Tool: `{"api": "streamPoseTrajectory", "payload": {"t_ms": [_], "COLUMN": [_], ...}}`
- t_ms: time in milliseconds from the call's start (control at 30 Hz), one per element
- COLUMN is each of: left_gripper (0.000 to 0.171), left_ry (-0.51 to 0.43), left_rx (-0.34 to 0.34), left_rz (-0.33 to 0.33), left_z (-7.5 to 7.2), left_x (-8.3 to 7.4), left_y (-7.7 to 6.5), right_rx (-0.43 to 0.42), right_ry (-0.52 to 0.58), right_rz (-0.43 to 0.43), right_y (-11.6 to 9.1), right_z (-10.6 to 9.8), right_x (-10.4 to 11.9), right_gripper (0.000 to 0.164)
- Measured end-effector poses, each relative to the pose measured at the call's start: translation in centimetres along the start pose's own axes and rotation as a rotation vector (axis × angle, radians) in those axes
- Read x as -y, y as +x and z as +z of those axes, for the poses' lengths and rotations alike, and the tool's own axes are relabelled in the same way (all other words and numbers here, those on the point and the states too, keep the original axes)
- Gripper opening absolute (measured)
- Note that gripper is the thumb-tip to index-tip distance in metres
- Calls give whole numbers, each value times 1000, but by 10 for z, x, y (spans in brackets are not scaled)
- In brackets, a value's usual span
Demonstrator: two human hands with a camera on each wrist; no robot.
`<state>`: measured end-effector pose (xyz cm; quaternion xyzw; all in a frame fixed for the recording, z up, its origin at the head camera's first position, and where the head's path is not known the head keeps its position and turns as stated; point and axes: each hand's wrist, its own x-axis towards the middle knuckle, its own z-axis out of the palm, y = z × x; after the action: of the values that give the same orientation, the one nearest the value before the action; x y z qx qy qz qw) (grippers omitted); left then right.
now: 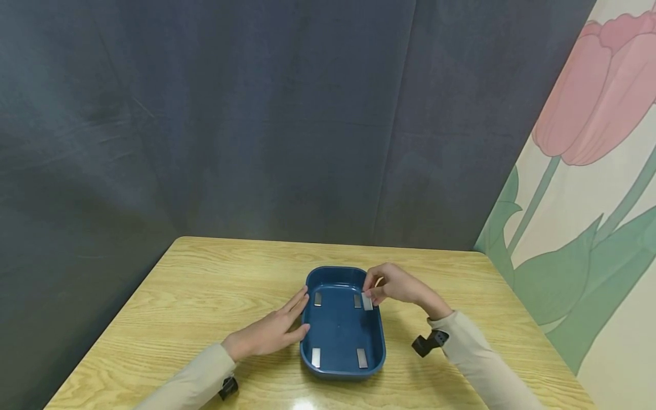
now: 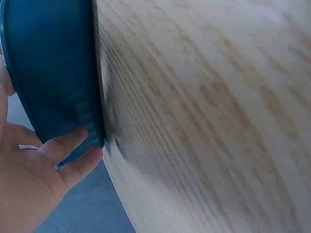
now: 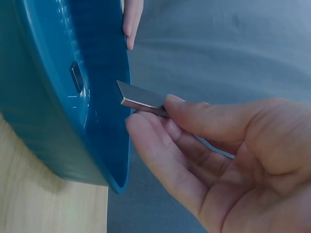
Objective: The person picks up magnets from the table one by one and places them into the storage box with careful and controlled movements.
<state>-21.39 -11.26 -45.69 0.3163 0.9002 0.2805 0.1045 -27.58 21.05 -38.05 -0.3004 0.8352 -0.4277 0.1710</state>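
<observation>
A deep blue plastic tray with rounded corners stands on the table. My left hand touches its left side with outstretched fingers. In the left wrist view, fingertips of that hand lie against the tray's outer wall. My right hand, at the tray's far right rim, pinches a small flat metal block between thumb and fingers. The right wrist view shows this silvery block raised beside the rim. Inside the tray lie several similar blocks, including a far-left one and a near-right one.
The tray sits on a light wood-grain table. Behind the table hangs a dark grey-blue curtain, and a wall painted with a tulip rises at the right. Each wrist carries a small black camera.
</observation>
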Motion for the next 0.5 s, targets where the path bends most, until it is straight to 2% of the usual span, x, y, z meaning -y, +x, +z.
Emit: {"api": "streamPoseTrajectory", "payload": {"t_ms": [500], "left_gripper": [70], "left_ry": [-3], "left_rx": [2], "left_rz": [-5], "left_z": [2], "left_x": [0], "left_y": [0], "right_rx": [52], "right_ry": [41], "right_rz": [-7], "right_y": [7], "right_z": [19], "right_x": [-6], "right_gripper": [7]}}
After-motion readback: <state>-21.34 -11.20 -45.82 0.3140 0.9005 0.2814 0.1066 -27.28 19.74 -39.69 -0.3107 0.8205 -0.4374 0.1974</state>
